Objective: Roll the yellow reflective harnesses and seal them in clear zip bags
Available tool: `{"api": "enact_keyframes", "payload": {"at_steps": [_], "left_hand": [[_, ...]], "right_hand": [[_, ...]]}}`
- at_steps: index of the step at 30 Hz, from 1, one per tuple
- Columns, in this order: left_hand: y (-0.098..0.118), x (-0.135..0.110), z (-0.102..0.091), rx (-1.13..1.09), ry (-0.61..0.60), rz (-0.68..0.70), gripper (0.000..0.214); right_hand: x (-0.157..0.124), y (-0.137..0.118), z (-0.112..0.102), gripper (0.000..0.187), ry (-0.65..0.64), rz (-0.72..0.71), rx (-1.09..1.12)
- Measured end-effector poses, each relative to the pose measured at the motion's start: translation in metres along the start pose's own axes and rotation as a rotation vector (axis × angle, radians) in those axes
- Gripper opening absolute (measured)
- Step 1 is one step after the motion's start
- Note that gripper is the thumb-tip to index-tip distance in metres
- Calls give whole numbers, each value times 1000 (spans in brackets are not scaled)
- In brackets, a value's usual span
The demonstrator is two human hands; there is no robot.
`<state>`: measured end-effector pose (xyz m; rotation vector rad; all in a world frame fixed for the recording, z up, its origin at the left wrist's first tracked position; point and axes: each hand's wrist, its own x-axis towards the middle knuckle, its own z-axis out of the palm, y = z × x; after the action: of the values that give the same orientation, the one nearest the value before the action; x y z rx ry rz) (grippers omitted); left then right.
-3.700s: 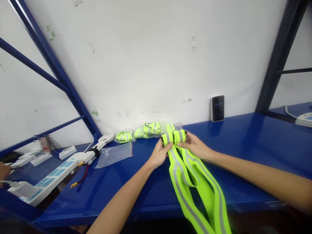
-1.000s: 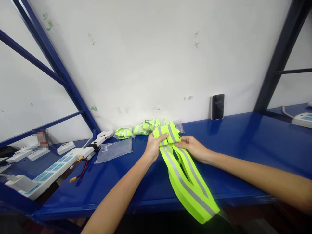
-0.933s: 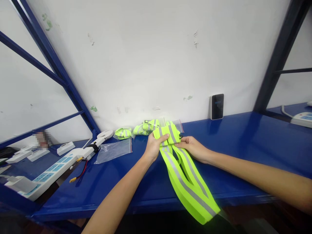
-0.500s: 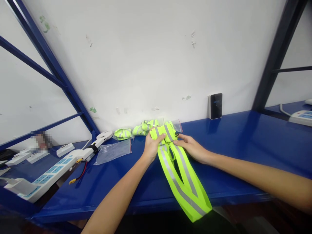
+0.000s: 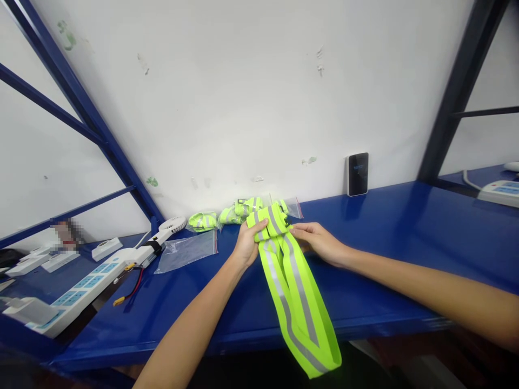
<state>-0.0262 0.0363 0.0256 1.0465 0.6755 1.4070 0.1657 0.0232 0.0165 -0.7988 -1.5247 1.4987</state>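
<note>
Head-worn view — forward and down; blue bench close below

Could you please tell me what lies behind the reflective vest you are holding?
Behind the held vest, bagged vests lie on the blue bench; the vest hides part of them.

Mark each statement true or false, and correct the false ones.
1. The left hand holds the folded top of a neon-yellow reflective vest. True.
2. The right hand holds a clear plastic zip bag. False: its fingers touch the vest, and the bag lies on the blue shelf, left of the left hand.
3. A black rectangular device stands against the white wall. True.
4. The vest's grey reflective stripes run across its width. False: the stripes run along its length.
</note>
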Motion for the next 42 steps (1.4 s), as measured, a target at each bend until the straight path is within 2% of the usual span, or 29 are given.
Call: {"api": "enact_keyframes", "payload": {"at_steps": [6,15,23,31,34,36,39,42], "left_hand": [[1,-3,2,35,-55,-57,40],[0,-2,1,119,-73,-59,44],[-1,1,-5,196,-94,60,49],[2,2,-7,368,-48,244,51],[1,1,-6,395,-74,241,52],[0,-1,-5,409,-118,210,51],[-4,-4,-1,393,-196,118,54],[-7,-8,1,349,-240,42,57]], "right_hand": [[4,7,-4,24,3,18,0],[6,8,-7,20,-33,71,-1],[6,9,-1,15,4,136,202],[4,3,-2,21,-57,103,346],[3,0,-2,32,-109,85,258],[2,-2,-2,45,-90,59,138],[1,-5,-1,60,-40,-80,-63],[0,-6,-1,62,-66,-235,-139]]}}
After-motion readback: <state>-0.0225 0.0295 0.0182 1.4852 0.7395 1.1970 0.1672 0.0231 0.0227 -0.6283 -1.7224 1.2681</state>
